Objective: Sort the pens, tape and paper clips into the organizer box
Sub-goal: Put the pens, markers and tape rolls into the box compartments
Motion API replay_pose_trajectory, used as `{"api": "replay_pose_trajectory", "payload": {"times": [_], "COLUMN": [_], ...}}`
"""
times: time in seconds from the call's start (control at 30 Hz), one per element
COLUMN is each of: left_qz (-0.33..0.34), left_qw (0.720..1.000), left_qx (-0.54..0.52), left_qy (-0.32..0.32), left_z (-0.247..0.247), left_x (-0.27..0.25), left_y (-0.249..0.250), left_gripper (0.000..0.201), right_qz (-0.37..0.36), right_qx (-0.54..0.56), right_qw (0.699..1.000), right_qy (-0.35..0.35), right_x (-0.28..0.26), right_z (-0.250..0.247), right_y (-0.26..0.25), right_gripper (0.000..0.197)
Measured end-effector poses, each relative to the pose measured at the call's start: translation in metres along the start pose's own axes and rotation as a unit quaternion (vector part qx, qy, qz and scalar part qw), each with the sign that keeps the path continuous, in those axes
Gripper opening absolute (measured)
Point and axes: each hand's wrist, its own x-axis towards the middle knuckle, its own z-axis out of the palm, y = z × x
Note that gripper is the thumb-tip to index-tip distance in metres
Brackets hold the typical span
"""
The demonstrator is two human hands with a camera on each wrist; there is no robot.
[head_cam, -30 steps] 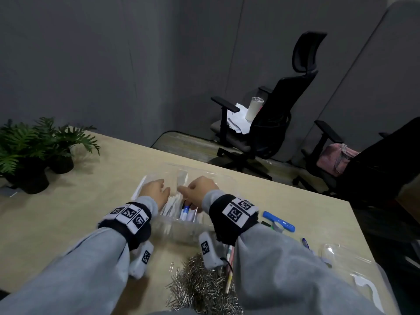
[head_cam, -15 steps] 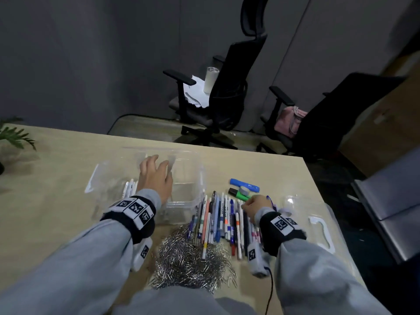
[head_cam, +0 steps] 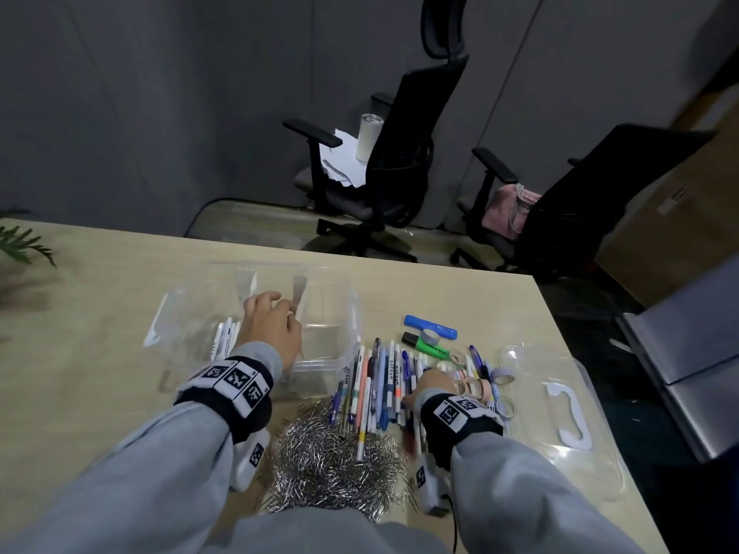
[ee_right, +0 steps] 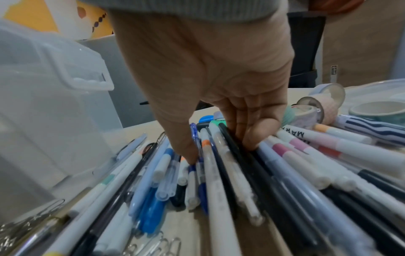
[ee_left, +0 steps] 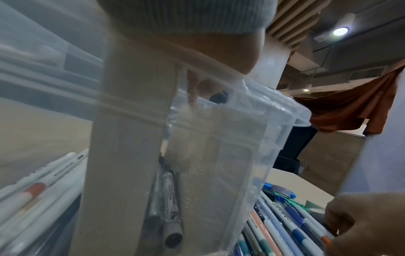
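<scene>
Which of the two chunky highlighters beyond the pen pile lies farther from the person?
The blue highlighter. It lies farther up the table, beyond the green highlighter, which has a black cap.

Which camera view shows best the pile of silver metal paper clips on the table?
The head view: the whole pile of silver metal paper clips lies in front of the clear plastic organizer box. The right wrist view shows only a few clips at its lower edge. The left wrist view shows none.
</scene>
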Motion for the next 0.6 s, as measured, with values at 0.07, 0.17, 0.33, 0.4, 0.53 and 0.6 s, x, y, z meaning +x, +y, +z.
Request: {"api": "replay_pose_trajectory", "payload": {"times": [0.07,0.17,0.33,0.4,0.53,0.6], "left_qz": [-0.002,-0.010,-0.021,-0.023,-0.019,-0.020], "left_qw": [1.000,1.000,1.000,1.000,1.000,1.000], "left_qx": [-0.003,-0.006,-0.011,-0.012,-0.012,-0.012], "left_qy": [-0.001,-0.002,-0.006,-0.006,-0.002,-0.002], "left_z": [0.000,0.000,-0.001,-0.002,0.000,0.000], "left_x": [0.000,0.000,-0.001,-0.002,-0.002,-0.001], "left_y": [0.000,-0.001,0.001,0.001,-0.001,-0.001], "left_gripper": [0.032,0.031,0.029,0.028,0.029,0.029], "right_qz": [0.029,0.038,0.032,0.047,0.030,0.019], "right_qx": [0.025,0.049,0.041,0.054,0.040,0.048], "right_qw": [0.999,0.998,0.997,0.996,0.998,0.998], "right_qy": [0.002,-0.004,-0.053,-0.059,-0.046,-0.036], "right_x": [0.002,0.005,-0.001,-0.006,-0.009,-0.007], "right_z": [0.005,0.010,0.016,0.015,0.015,0.018], "right_y": [-0.007,-0.010,-0.013,-0.011,-0.004,-0.002], "right_gripper": [0.087,0.096,0.077,0.065,0.061,0.057]}}
